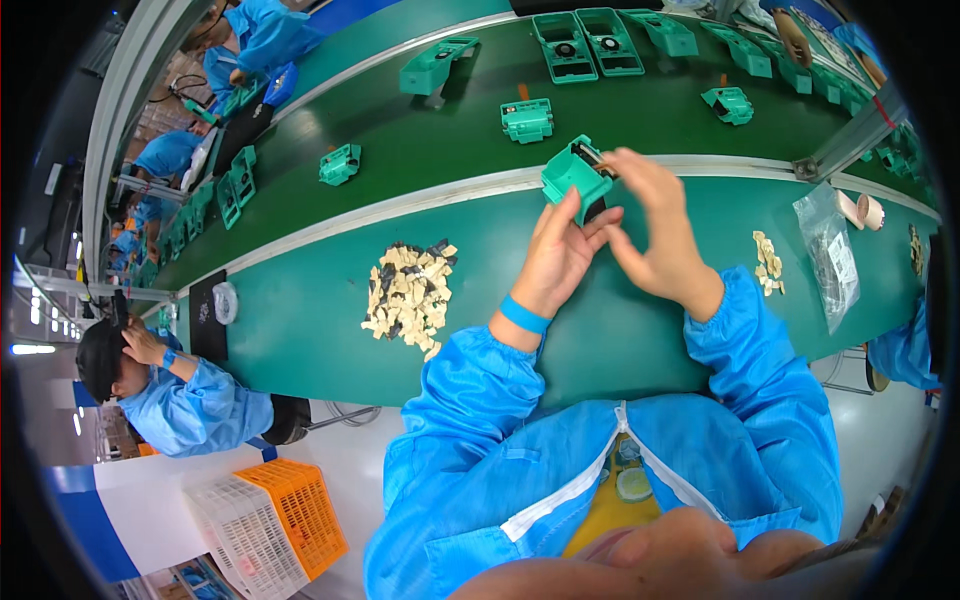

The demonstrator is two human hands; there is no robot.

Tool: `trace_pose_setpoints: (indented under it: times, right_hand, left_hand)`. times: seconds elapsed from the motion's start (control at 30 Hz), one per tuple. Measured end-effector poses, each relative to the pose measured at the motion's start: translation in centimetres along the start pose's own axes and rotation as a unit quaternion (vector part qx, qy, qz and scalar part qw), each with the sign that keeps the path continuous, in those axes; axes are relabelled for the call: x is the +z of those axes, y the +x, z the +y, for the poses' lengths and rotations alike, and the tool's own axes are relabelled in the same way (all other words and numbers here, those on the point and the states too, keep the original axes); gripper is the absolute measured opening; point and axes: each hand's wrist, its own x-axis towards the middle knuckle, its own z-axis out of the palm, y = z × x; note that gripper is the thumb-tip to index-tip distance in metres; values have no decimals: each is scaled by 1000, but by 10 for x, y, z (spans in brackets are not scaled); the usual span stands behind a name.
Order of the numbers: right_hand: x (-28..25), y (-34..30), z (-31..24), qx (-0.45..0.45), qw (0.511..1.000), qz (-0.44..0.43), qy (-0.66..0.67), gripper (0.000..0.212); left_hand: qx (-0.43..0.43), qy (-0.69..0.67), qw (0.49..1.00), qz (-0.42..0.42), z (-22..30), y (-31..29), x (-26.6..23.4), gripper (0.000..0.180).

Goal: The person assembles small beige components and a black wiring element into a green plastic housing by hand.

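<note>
My left hand (558, 255) grips a green plastic housing (566, 178) above the near edge of the conveyor, its thumb on the near wall and its fingers below. The housing is tilted, and its hollow box-shaped side faces me. Dark and metallic parts show along its right side. Around that side reaches my right hand (662, 225), with index finger and thumb spread apart; the fingertips are at the housing's right edge, and whether they touch it I cannot tell. To the left of my hands lies a heap of small cream and black pieces (408, 295) on the green worktop (300, 300).
Beyond the worktop, a dark green conveyor (430, 130) carries several green housings (527, 120). At right lie a small cream pile (768, 263), a clear plastic bag (830, 255) and pale rolls (870, 211). A metal post (850, 135) stands right. Co-workers in blue sit left; crates (300, 515) stand below.
</note>
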Motion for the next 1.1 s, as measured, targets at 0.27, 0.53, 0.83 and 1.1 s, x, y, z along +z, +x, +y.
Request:
trace_pose_setpoints:
  times: [0.27,0.53,0.83,1.1]
  right_hand:
    - [-20,-15,36,433,732,58,523,67]
    - [-7,-28,43,448,692,54,564,66]
    - [0,-34,64,520,800,47,296,55]
    - [21,-45,62,450,793,76,403,55]
  left_hand:
    - [272,681,678,-35,8,2,6,77]
    - [173,702,687,-78,-7,5,8,105]
    - [148,719,679,-23,2,4,3,84]
    - [51,531,839,109,-6,0,-6,41]
